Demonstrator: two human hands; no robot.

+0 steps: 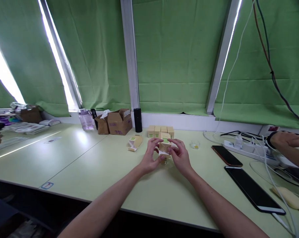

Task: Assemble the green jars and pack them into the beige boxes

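Note:
Between my two hands is a small tan box with a green label (165, 145), its lower flap open toward me. My left hand (150, 156) grips its left side, thumb near the bottom flap. On the right side, my right hand (181, 156) pinches the box with thumb and fingers. Something small and shiny, too small to make out, shows just beneath it. Right behind stands a row of several similar tan boxes (157, 130). Another tan box with an open flap (135, 142) lies to the left of my hands. A small clear dish (194, 144) sits to the right.
Two phones (227, 155) (254, 188), a power strip (248, 149) and cables lie at the right, near another person's hand (286, 138). Cardboard boxes (119, 123), a black cylinder (138, 120) and a purple bottle (85, 119) stand at the back of the table (102, 172).

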